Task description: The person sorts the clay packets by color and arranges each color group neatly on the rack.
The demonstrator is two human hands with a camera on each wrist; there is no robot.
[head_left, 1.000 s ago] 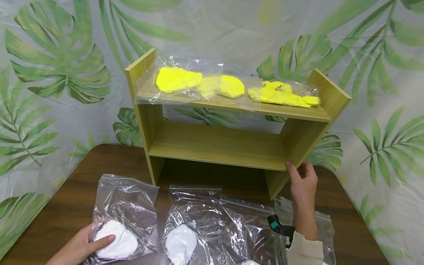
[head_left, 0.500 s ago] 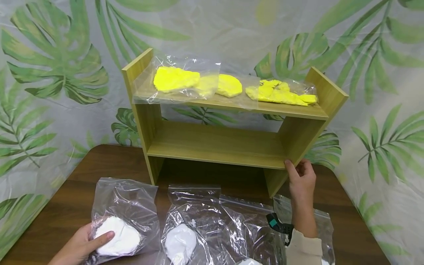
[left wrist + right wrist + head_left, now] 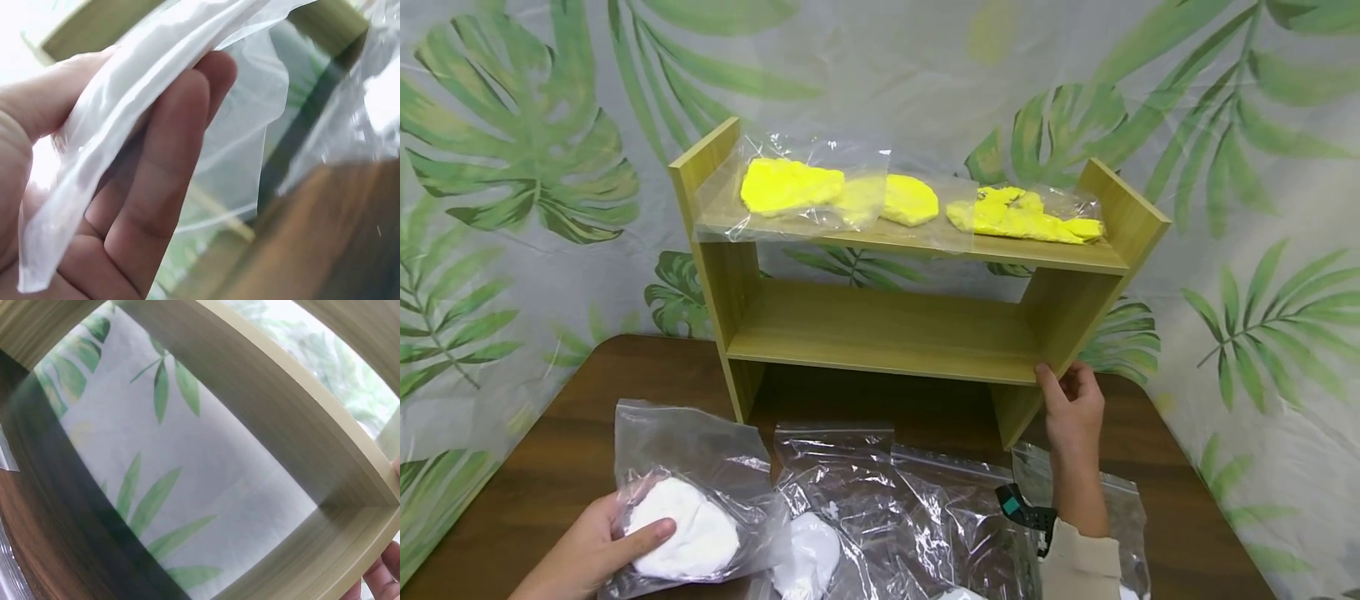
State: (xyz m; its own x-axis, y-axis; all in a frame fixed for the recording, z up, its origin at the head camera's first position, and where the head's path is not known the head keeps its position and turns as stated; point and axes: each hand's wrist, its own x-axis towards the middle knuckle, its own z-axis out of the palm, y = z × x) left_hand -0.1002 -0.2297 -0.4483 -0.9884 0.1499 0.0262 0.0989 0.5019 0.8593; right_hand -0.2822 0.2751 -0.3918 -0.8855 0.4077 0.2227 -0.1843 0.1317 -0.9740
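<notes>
My left hand (image 3: 602,537) grips a clear zip bag with a soft white lump (image 3: 685,533) inside, thumb on the front and fingers behind it. In the left wrist view, the bag (image 3: 119,131) is seen nearly edge-on between thumb and fingers. My right hand (image 3: 1075,412) holds the right side panel of a wooden shelf (image 3: 880,329) at its middle board, thumb on the front edge. Only bits of the right fingers (image 3: 381,575) show at the right wrist view's edge. On the shelf's top board lie bags of yellow lumps (image 3: 793,185), some overlapping.
More clear zip bags (image 3: 940,500) with white lumps (image 3: 805,554) lie along the front of the brown wooden table (image 3: 580,425), partly under my right forearm. A leaf-patterned cloth (image 3: 880,75) hangs behind the shelf.
My left hand has lifted the bag slightly and moved it right, so it now overlaps the neighbouring bag. My right hand keeps its hold on the shelf. The head view has shifted a little.
</notes>
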